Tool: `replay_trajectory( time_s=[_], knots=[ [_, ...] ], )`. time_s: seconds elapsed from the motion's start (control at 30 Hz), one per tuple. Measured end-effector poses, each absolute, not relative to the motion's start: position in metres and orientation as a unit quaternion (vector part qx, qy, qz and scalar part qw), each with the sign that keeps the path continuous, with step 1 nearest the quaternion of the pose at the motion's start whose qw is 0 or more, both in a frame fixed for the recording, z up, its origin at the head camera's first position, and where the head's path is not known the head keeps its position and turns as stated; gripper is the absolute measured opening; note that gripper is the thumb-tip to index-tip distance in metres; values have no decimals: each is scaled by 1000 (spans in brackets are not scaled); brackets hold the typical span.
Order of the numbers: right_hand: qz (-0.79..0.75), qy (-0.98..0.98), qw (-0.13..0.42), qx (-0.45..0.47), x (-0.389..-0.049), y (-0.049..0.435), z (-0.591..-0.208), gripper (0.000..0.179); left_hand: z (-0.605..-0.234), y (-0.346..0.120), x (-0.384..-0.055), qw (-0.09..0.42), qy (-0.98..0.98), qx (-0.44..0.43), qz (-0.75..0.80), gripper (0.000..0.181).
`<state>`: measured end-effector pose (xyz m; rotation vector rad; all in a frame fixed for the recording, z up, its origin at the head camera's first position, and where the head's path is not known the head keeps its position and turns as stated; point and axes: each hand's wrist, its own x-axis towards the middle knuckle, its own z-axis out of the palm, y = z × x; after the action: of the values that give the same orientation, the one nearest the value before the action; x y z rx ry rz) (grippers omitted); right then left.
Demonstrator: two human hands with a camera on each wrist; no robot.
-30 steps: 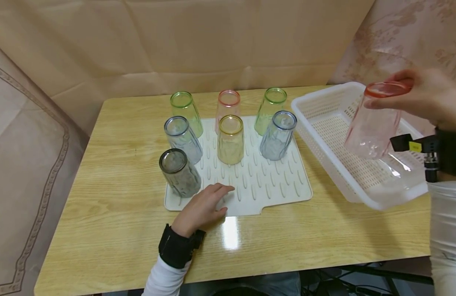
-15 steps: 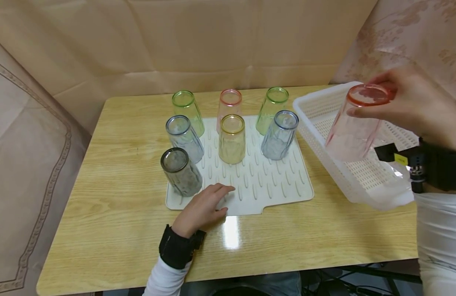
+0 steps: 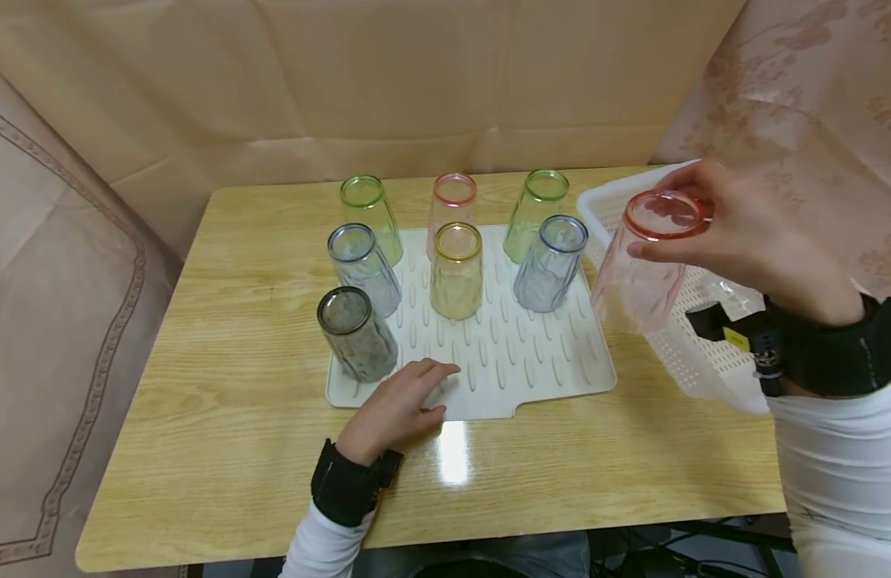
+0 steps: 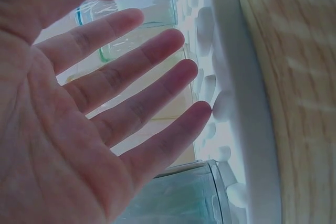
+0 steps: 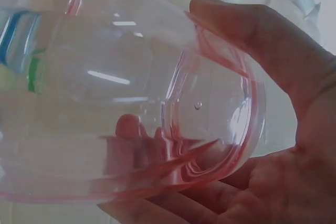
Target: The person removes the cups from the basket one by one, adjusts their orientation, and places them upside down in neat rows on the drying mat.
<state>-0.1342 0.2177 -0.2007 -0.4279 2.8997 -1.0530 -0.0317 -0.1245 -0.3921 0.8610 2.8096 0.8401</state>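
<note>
My right hand (image 3: 749, 233) grips a pink glass (image 3: 644, 277) near its red-tinted end, which faces up. The glass hangs tilted between the basket and the white drying mat (image 3: 489, 377). In the right wrist view, thumb and fingers wrap the pink glass (image 5: 142, 87) from opposite sides. My left hand (image 3: 398, 405) rests at the mat's front edge with fingers spread, holding nothing; the left wrist view shows its open palm (image 4: 63, 145). Beside it a grey glass (image 3: 357, 337) stands upside down on the mat. Behind are a blue glass (image 3: 366, 273) and a yellow glass (image 3: 456, 273).
Another blue glass (image 3: 550, 265), two green glasses (image 3: 535, 213) (image 3: 373, 217) and a second pink glass (image 3: 453, 209) stand along the mat's back and right. A white perforated basket (image 3: 677, 353) sits at the right, partly hidden by my right arm. The wooden table (image 3: 221, 385) extends left.
My right hand has carried the pink glass leftward and slightly down, from over the basket toward the mat's right edge. The left hand and the standing glasses have stayed put.
</note>
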Motion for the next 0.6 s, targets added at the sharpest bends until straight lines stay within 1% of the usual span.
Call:
replay_trajectory(
  time_s=[0.17, 0.3, 0.43, 0.6],
  knots=[
    [-334, 930, 2, -156, -130, 206, -207, 61, -392, -124, -31, 39, 918, 282, 277, 50],
    [-332, 928, 3, -172, -128, 197, -215, 61, -391, -124, -30, 40, 917, 281, 280, 50],
    [-354, 915, 11, -192, -126, 187, -224, 57, -391, -124, -29, 40, 918, 279, 279, 50],
    [-350, 910, 29, -219, -124, 171, -232, 58, -390, -125, -29, 38, 920, 278, 274, 50]
  ],
)
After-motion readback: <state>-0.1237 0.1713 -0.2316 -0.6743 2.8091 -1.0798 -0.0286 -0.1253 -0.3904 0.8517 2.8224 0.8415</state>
